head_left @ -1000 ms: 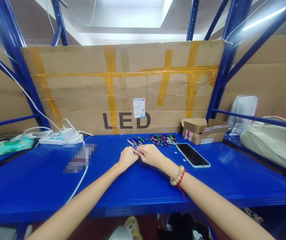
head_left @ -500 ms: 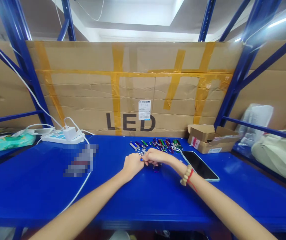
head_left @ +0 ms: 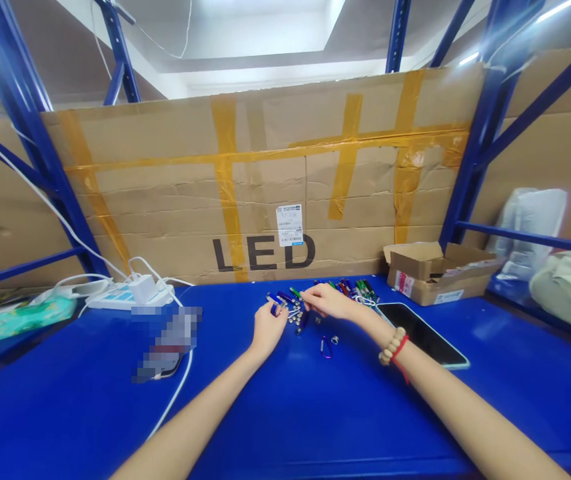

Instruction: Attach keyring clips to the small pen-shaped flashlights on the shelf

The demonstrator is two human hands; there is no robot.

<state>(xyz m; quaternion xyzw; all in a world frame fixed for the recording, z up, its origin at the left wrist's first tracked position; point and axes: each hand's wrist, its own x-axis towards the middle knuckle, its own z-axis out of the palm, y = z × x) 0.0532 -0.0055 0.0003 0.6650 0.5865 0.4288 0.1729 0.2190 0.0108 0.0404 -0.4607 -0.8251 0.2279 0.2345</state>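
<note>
My left hand (head_left: 268,331) is closed, with a small blue metal tube (head_left: 276,309) held between thumb and fingers. Just right of it, my right hand (head_left: 331,301) reaches in over the pile, fingertips pinched together; what they hold, if anything, is too small to make out. Small silver parts (head_left: 294,315) lie between the two hands. Behind them are more slim coloured tubes, among them a green one (head_left: 295,292) and several red and green ones (head_left: 362,289) partly hidden by my right hand. Nearer me rests a purple carabiner (head_left: 326,349) beside a small silver piece (head_left: 334,340).
A phone (head_left: 422,333) lies right of my right wrist, with an open cardboard box (head_left: 440,273) behind it. At left are a white power strip (head_left: 130,295), its cable (head_left: 178,387) and a blurred-out item (head_left: 168,347). A large cardboard sheet (head_left: 190,200) backs the blue table (head_left: 275,427).
My hands have moved apart; the right shifted right and up over the pile. The purple carabiner and silver parts now show below them. The camera view has tilted slightly.
</note>
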